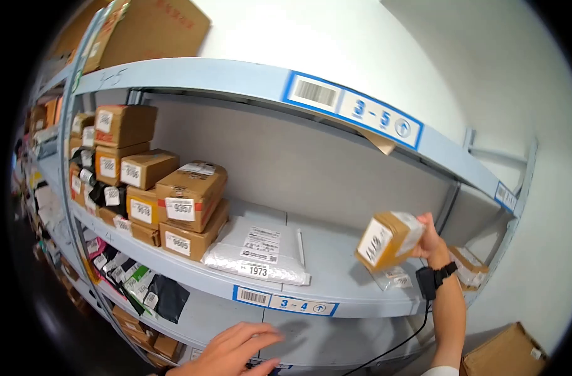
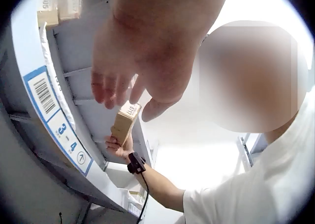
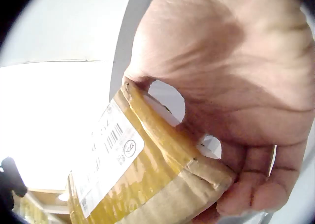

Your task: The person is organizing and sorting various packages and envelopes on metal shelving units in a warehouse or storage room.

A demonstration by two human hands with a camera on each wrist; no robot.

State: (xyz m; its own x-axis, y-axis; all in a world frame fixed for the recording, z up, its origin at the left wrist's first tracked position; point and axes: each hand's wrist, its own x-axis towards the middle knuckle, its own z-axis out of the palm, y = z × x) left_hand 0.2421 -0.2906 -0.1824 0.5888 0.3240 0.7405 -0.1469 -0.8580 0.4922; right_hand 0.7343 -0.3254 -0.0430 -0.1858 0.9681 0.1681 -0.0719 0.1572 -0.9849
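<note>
My right hand (image 1: 430,237) grips a small cardboard box (image 1: 400,235) by one end, holding it tilted over the right part of the shelf (image 1: 336,266). Yellow tape and a white label show on this box (image 3: 147,160) in the right wrist view, with the thumb and fingers (image 3: 270,194) on its near end. Below it on the shelf lies a small clear packet (image 1: 397,279). Low in front of the shelf, my left hand (image 1: 236,351) holds nothing, its fingers extended. A silver bubble mailer (image 1: 254,244) marked 1973 lies flat above and beyond that hand.
Labelled cardboard boxes (image 1: 192,194) are stacked on the shelf's left side. Another box (image 1: 468,268) sits at the right end beside an upright. The beam above (image 1: 248,72) overhangs the shelf, and bagged parcels (image 1: 139,282) lie one level down. A cable hangs from the right wrist.
</note>
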